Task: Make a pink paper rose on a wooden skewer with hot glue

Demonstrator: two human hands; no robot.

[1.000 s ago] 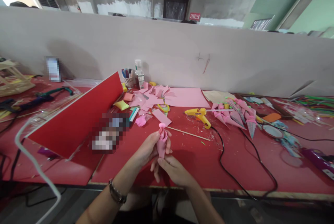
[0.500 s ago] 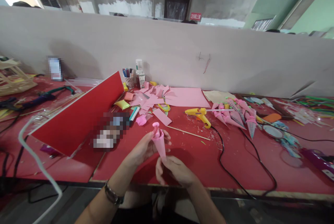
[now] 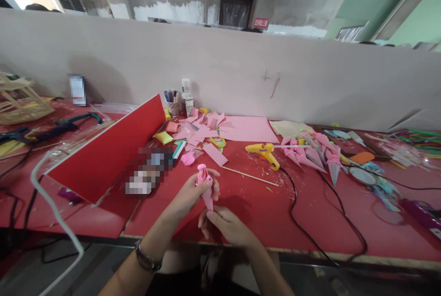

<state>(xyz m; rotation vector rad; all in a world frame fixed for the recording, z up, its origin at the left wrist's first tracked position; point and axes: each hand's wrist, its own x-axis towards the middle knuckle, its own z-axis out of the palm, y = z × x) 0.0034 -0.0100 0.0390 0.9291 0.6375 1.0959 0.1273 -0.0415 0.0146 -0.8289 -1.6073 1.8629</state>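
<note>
Over the near edge of the red table [image 3: 310, 222], both my hands hold a small pink paper cone [image 3: 206, 189] with a pink ball on top. My left hand [image 3: 193, 191] wraps the cone's upper part, fingers curled around it. My right hand [image 3: 225, 224] pinches the cone's pointed lower tip from below. A watch sits on my left wrist.
A yellow glue gun [image 3: 263, 151] with a black cord lies beyond my hands. Several finished pink cones [image 3: 312, 151] lie at the right, pink paper scraps [image 3: 203, 130] and a pink sheet [image 3: 246, 129] behind. A red board [image 3: 106, 153] leans at the left. A thin wooden stick [image 3: 250, 176] lies nearby.
The cone has tilted and dropped slightly, its top moving left, and my left hand's fingers have closed more tightly around its upper part. My right hand stays at the tip.
</note>
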